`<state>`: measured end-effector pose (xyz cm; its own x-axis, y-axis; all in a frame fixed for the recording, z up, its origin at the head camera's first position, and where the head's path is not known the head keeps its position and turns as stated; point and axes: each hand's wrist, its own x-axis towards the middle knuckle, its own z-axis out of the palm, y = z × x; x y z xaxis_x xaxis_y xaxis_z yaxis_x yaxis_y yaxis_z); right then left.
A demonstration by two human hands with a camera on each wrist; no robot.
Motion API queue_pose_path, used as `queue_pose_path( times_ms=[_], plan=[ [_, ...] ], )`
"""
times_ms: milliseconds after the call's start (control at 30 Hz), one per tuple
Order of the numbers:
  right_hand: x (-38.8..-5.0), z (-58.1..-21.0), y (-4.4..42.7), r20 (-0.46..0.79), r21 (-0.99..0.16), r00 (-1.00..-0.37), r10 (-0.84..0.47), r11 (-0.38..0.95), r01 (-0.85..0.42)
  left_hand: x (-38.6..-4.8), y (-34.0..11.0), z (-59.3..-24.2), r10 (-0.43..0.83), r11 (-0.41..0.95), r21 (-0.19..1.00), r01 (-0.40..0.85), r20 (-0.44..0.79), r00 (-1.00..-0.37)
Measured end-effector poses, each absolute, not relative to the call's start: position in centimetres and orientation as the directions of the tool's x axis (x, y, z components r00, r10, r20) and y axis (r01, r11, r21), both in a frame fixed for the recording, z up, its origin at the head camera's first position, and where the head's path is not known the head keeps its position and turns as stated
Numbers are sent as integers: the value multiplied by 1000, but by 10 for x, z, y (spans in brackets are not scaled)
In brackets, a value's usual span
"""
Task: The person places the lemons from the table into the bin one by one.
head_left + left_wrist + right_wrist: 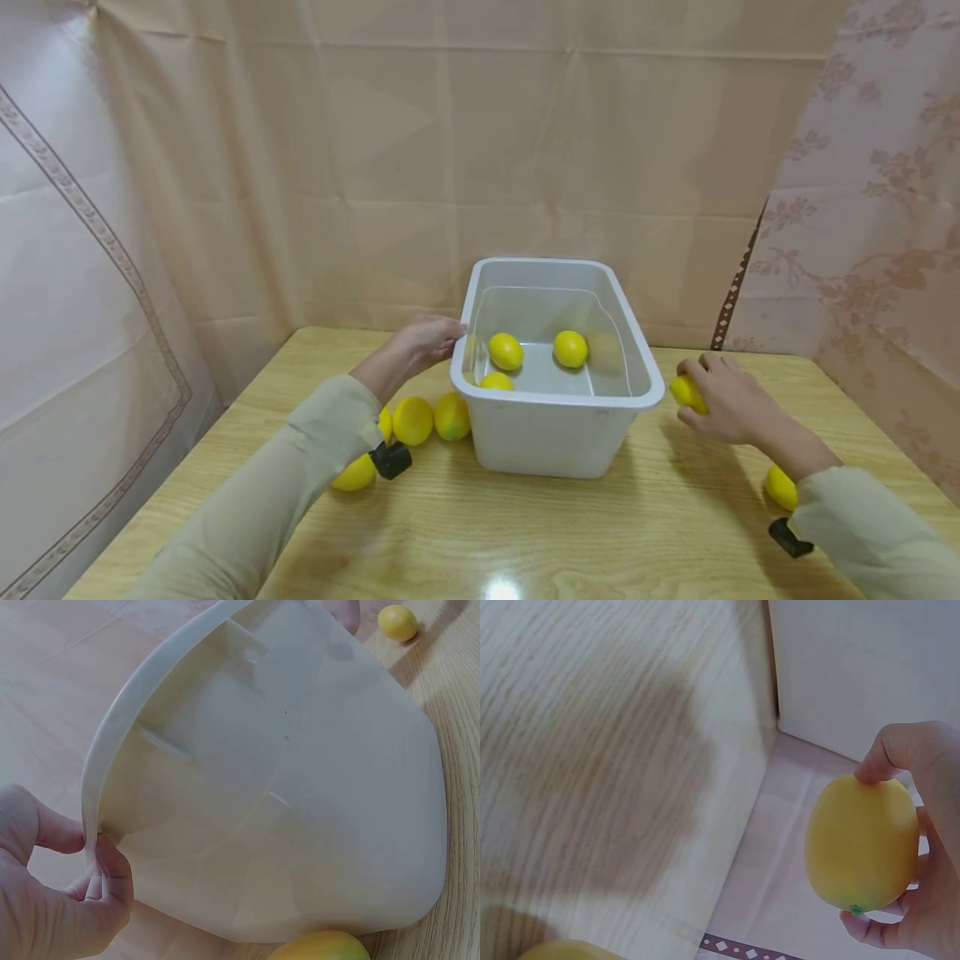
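A white plastic bin (540,433) stands on the wooden table with three yellow lemons visible inside, one of them a lemon (571,349) on the bin's floor. My left hand (420,343) pinches the bin's left rim between thumb and curled fingers, as the left wrist view shows. To the right of the bin, my right hand (727,402) holds a lemon (862,841) above the table. Its thumb presses one side of the fruit and the fingers curl round the other.
Several lemons, among them one lemon (412,421), lie left of the bin, partly behind the left sleeve. Another lemon (781,487) sits by the right wrist. Cloth curtains (375,167) hang behind the wooden table (480,525) and at its sides.
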<state>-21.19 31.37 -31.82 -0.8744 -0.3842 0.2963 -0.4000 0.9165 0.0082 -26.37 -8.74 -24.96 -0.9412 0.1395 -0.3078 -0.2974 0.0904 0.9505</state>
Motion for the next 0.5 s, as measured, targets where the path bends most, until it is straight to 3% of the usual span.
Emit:
queue_pose_path(
  times_ms=[500],
  plan=[
    [-217, -299, 313, 312, 43, -860, -405, 910, -413, -263, -88, -248, 124, 80, 947, -310, -318, -940]
  ],
)
